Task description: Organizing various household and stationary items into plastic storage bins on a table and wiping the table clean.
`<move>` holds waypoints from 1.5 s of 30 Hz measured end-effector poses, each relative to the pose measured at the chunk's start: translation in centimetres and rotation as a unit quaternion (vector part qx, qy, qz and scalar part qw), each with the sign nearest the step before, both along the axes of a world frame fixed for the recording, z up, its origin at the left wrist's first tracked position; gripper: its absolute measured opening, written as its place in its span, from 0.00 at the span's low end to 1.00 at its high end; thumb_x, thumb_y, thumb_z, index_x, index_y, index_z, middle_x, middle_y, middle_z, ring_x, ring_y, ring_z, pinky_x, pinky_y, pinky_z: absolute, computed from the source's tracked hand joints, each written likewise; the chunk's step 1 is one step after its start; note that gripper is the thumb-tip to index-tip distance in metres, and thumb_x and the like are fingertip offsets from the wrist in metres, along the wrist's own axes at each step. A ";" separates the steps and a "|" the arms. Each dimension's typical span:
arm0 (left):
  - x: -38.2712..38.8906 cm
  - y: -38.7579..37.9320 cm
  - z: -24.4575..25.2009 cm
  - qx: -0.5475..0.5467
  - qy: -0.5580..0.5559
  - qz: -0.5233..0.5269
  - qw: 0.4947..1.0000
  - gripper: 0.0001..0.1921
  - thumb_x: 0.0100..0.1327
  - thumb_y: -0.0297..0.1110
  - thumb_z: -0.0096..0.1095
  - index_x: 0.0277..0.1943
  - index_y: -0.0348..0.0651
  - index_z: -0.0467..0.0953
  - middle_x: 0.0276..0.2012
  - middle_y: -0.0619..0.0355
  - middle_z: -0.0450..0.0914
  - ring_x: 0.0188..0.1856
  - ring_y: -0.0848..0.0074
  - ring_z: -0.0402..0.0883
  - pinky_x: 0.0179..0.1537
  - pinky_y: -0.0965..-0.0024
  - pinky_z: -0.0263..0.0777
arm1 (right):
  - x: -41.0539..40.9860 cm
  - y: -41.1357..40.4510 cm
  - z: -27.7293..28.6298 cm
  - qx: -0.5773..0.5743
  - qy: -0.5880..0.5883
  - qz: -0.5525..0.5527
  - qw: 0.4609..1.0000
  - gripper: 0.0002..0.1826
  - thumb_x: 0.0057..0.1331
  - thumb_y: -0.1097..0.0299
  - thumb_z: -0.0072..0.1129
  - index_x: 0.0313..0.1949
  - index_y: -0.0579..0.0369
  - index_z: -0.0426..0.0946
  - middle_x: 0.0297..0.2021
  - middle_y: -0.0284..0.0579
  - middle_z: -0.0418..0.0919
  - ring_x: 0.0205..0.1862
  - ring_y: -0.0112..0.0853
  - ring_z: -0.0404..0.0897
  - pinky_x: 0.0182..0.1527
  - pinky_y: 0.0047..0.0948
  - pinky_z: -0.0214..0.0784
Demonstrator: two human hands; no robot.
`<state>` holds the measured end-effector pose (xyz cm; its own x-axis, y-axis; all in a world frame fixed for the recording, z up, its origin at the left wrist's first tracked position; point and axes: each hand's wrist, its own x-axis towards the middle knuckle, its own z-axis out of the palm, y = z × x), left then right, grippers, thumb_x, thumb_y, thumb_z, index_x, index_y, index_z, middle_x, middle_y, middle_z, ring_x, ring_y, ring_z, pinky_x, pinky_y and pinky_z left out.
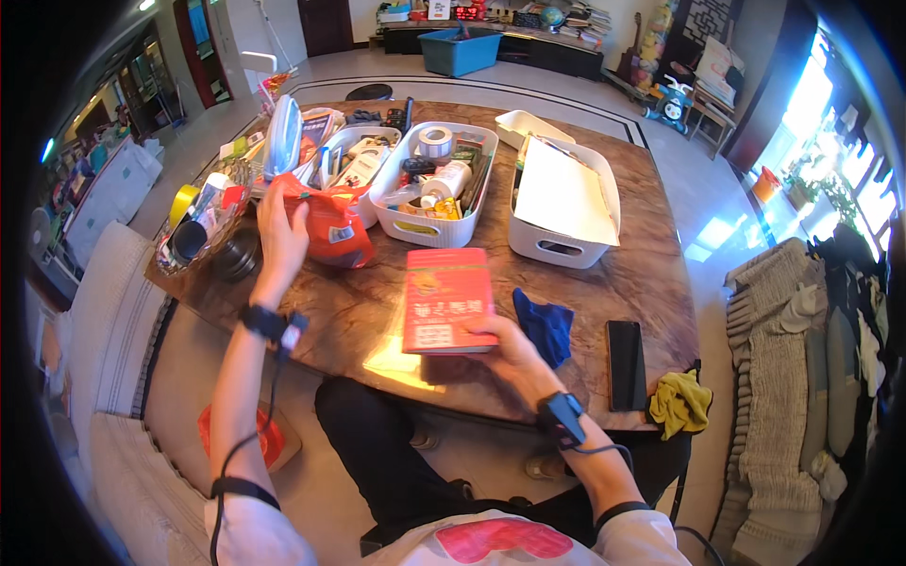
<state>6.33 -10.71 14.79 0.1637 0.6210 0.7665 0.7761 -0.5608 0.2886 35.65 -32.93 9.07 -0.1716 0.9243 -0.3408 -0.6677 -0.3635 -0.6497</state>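
Note:
A red book (pixel 447 293) with printed writing and a printed code on its cover is in my right hand (pixel 511 348), gripped at its lower right corner above the front of the table. My left hand (pixel 280 233) is at a red plastic bag (pixel 336 230), its fingers on the bag's upper left side. What the bag contains is hidden. Behind the bag and book stands a white plastic basket (pixel 433 230) holding a roll of labels (pixel 435 141), a white bottle (pixel 447 180) and other small items. A dark blue cloth (pixel 545 327) lies just right of the book.
Papers top another white basket (pixel 563 251) at the right. A smartphone (pixel 626 364) and a yellow-green cloth (pixel 681 402) lie near the marble-patterned table's (pixel 644 283) right front corner. At the left are a wicker basket (pixel 170 262) of odds and ends and a dark round container (pixel 239 255).

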 end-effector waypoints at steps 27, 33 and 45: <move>13.0 -11.8 -8.1 -0.368 -0.005 -0.225 0.902 0.32 0.55 0.43 0.64 0.57 0.31 0.64 0.37 0.43 0.74 0.39 0.58 0.75 0.42 0.64 0.68 | 16.3 11.5 8.0 0.087 -0.768 -0.037 0.633 0.27 0.59 0.45 0.56 0.41 0.60 0.78 0.35 0.52 0.81 0.40 0.39 0.80 0.43 0.33 0.70; 15.2 -12.8 -9.0 -0.378 -0.018 -0.181 0.908 0.37 0.53 0.41 0.65 0.62 0.31 0.57 0.40 0.39 0.71 0.44 0.52 0.71 0.46 0.60 0.66 | 14.4 17.8 5.5 0.015 -0.831 -0.068 0.552 0.39 0.42 0.47 0.64 0.40 0.77 0.72 0.39 0.70 0.75 0.41 0.50 0.78 0.43 0.38 0.70; 14.9 -12.1 -9.2 -0.268 -0.044 -0.163 0.948 0.34 0.59 0.45 0.59 0.64 0.38 0.56 0.46 0.41 0.69 0.50 0.53 0.67 0.48 0.60 0.66 | 9.1 9.6 14.2 0.137 -0.865 -0.146 0.461 0.26 0.55 0.76 0.44 0.53 0.77 0.57 0.34 0.71 0.73 0.38 0.59 0.74 0.38 0.48 0.68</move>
<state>21.25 -22.85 5.60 0.3646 0.8528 0.3739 0.5457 -0.5210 0.6563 44.72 -23.33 23.31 0.2828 0.8710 0.4018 0.9399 -0.1680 -0.2973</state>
